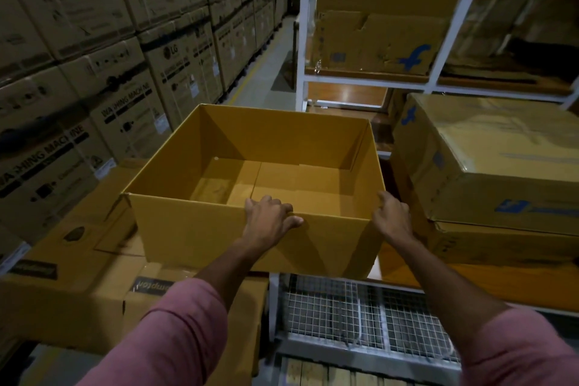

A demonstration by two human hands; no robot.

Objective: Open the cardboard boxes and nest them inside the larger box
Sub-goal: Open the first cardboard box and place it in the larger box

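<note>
In a dim warehouse aisle, we see an open cardboard box (219, 238), its top flaps out of sight and its bare floor showing, held up in front of a person in pink sleeves (175, 332). The left hand (269, 216) grips the near wall at its top edge, fingers hooked over the rim into the box and thumb pressed against the outer face. The right hand (393, 213) clasps the near right corner, fingers curled around the edge. The box sits between two stacks: to its left and below, flattened and printed cartons (78, 276) lie in a low pile, and we cannot tell whether the box rests on them or hangs clear. To its right, two sealed cartons with blue logos (488, 166) are stacked on the orange deck of a white metal rack (302, 41), just beside the held box. A worn carton with a blue mark (376, 41) stands on the rack's upper shelf. Under the deck, a wire mesh panel (360, 320) fronts the lower bay. Along the left, washing machine cartons (125, 97) rise in tall rows down the aisle.
</note>
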